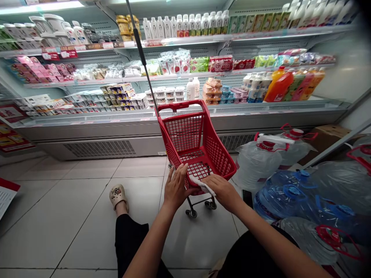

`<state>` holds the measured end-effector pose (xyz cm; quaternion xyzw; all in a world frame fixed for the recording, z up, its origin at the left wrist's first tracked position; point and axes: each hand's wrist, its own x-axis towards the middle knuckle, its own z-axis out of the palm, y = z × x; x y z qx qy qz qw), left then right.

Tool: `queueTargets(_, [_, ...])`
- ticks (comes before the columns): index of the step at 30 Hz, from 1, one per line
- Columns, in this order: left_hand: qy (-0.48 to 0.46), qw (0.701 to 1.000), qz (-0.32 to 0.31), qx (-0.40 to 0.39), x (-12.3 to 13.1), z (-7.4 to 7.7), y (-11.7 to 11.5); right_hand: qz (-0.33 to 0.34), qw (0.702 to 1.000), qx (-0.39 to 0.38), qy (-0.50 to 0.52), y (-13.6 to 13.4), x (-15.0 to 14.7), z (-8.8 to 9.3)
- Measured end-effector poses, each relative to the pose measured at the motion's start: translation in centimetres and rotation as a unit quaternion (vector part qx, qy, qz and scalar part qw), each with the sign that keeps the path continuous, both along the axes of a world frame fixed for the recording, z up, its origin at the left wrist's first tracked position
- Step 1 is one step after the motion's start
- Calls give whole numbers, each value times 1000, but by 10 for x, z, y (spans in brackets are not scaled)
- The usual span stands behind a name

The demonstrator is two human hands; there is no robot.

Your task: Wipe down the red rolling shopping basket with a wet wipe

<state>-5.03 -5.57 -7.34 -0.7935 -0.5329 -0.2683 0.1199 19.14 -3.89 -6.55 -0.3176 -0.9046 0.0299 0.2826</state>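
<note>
Before the wearer, the pale tiled floor point(84, 208) carries a red shopping cart point(197, 154) at twelve o'clock, a chiller case point(121, 135) beyond it, a beige clog point(117, 195) near ten, and large water bottles point(279, 199) around two.

Cloth point(202, 185) sat partly out of sight under right hand point(222, 189)! Left hand point(176, 188) covered bit of near rim of red cart point(220, 157). Down below, right shoe point(216, 269) barely showed: dark trouser leg point(255, 253) hid most, bottom edge clipped it. White sign point(7, 197) got sliced off at left, clear jug point(343, 185) at right. Top corner bottles point(326, 13) blurred badly. Price tags point(108, 45) were too small to read.
</note>
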Motion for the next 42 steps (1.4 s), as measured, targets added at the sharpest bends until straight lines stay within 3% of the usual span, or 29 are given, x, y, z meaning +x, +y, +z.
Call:
queueTargets(5, [-17, 1000, -7, -8, 6, -3, -8, -41, 999, 14, 5, -3, 8, -1])
queueTargets(12, [-18, 1000, -5, -7, 7, -1, -7, -154, 987, 47, -23, 7, -30, 20])
queueTargets(17, [-27, 1000, -3, -14, 8, -3, -7, -148, 982, -35, -115, -15, -65, 19])
queueTargets(24, [-22, 1000, -1, -19, 2, -6, -4, -169, 980, -28, -99, -26, -79, 12])
queueTargets(30, [-3, 1000, -13, -11, -9, -3, -4, -71, 997, -33, -27, -20, -52, -1])
queueTargets(35, [9, 1000, -22, -8, -13, 0, -8, 19, 1000, -18, 5, 0, 10, -13])
queueTargets(39, [11, 999, -26, -16, -17, 2, -10, 2, 999, 39, -13, 21, 74, -13])
queueTargets(42, [8, 999, -29, -15, -17, 1, -10, -26, 996, 83, -28, 24, 92, -15])
